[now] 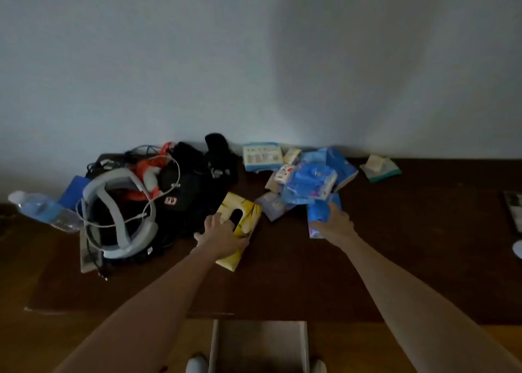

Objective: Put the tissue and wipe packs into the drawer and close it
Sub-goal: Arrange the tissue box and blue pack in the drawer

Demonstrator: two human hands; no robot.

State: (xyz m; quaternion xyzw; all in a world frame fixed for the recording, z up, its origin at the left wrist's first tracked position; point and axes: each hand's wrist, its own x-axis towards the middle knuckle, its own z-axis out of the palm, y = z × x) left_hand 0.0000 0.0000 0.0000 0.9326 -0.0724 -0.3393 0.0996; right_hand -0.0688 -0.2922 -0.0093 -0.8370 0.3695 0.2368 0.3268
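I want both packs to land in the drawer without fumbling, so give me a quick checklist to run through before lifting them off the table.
1. Drawer pulled open below the table edge: ok.
2. Drawer free to take packs: ok, the visible part looks empty.
3. Left hand on the yellow tissue box: ok, fingers lie over its near half; whether they grip it firmly, cannot tell.
4. Right hand on the blue pack: ok for contact; grip firmness, cannot tell.
5. Blue pack free of the pile of packs: not ok, its far end touches or sits under the heap.
6. Yellow box clear of the black bag: cannot tell, they sit very close.
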